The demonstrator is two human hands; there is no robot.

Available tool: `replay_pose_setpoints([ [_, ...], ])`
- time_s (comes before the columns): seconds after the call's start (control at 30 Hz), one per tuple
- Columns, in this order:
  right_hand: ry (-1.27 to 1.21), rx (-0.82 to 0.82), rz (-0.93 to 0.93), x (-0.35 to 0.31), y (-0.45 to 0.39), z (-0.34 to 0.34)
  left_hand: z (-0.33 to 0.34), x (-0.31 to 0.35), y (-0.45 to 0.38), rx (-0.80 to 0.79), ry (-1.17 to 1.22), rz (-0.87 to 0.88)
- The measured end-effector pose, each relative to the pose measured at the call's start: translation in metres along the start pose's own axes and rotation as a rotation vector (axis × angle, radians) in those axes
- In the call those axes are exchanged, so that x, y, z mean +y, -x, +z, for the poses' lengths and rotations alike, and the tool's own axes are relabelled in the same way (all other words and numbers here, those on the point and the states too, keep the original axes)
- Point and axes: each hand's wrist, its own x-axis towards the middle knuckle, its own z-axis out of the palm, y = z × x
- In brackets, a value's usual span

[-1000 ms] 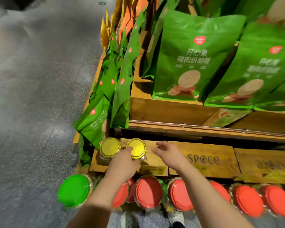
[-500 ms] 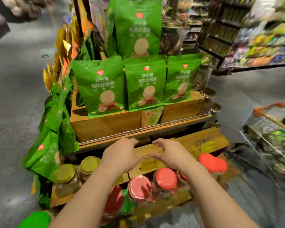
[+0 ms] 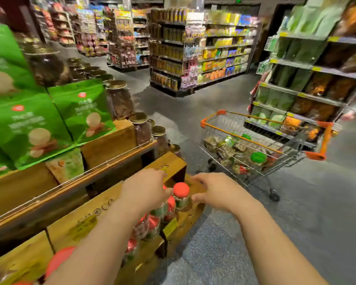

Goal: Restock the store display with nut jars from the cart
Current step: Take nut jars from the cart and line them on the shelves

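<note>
Supermarket aisle, wooden display (image 3: 111, 204): red-lidded jars (image 3: 180, 195) already line its low front ledge. Left hand (image 3: 145, 187) and right hand (image 3: 215, 191) hover, fingers loosely spread, holding nothing. Cart (image 3: 255, 145) well apart, loaded; restocking looks unfinished.
</note>
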Motion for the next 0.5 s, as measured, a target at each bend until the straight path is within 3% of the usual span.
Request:
replay_pose_setpoints([
  [0.23,-0.108,0.052,0.212,0.131,0.057,-0.033,0.005,0.135,-0.047,-0.025,-0.013,0.182],
  [0.5,-0.210,0.110,0.360,0.224,0.074,-0.043,0.016,0.219,-0.101,-0.095,-0.017,0.300],
])
